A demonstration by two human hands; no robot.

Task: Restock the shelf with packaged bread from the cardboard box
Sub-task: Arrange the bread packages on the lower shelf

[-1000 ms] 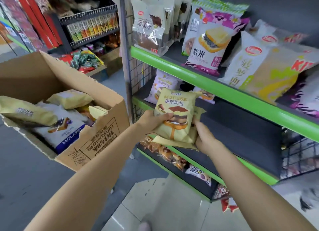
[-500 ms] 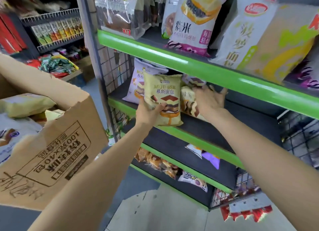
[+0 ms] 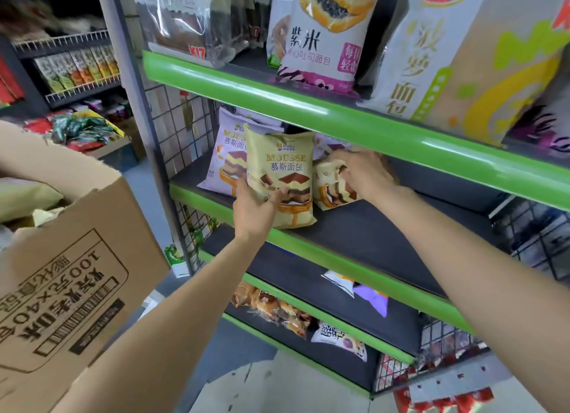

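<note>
The left hand (image 3: 257,207) grips the lower left edge of an upright tan mousse bread packet (image 3: 280,178) standing near the front of the dark, green-edged middle shelf (image 3: 354,227). Just to its right, the right hand (image 3: 364,175) curls its fingers over a second tan bread packet (image 3: 331,193), which leans tilted on the same shelf. The brown cardboard box (image 3: 71,270) with more packets sits well apart at the left.

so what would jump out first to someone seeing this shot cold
Probably the yellow mousse bread pack, held upright by the left hand on the middle shelf. Just right of it, the right hand grips a second yellow pack. The cardboard box fills the lower left.
</note>
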